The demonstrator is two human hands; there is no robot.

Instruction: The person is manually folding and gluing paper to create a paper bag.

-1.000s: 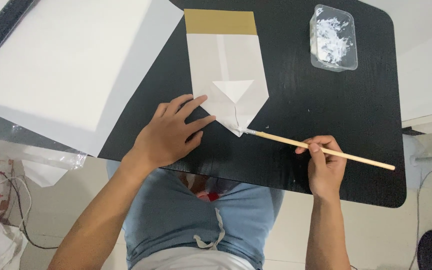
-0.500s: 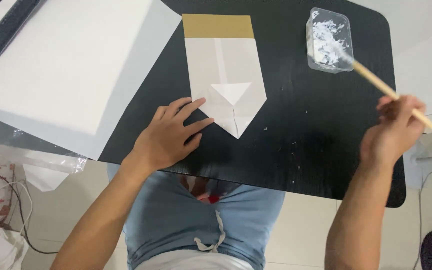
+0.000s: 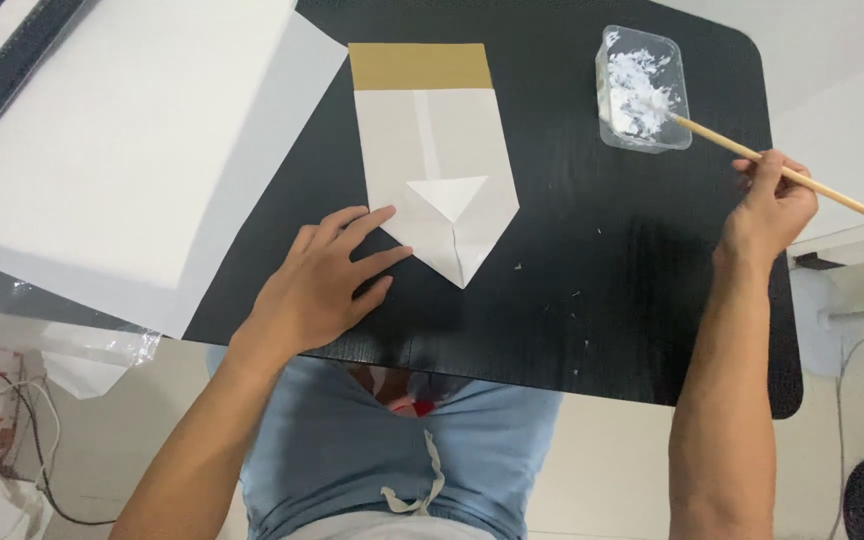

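A folded white paper piece [image 3: 442, 170] with a tan band at its far end and a pointed near end lies on the black table [image 3: 572, 250]. My left hand [image 3: 322, 285] rests flat on the table, fingertips touching the paper's left near edge. My right hand [image 3: 767, 210] grips a thin wooden stick [image 3: 802, 180] near its middle. The stick's tip dips into a small clear plastic tub [image 3: 642, 88] holding white paste at the table's far right.
Large white sheets [image 3: 122, 140] cover the table's left side and hang over its edge. Small white specks dot the table near the paper's tip. A crumpled plastic bag [image 3: 62, 350] and cords lie on the floor at left.
My right hand has carried the stick from the paper's pointed tip up and right to the paste tub. My left hand and the paper have stayed put.
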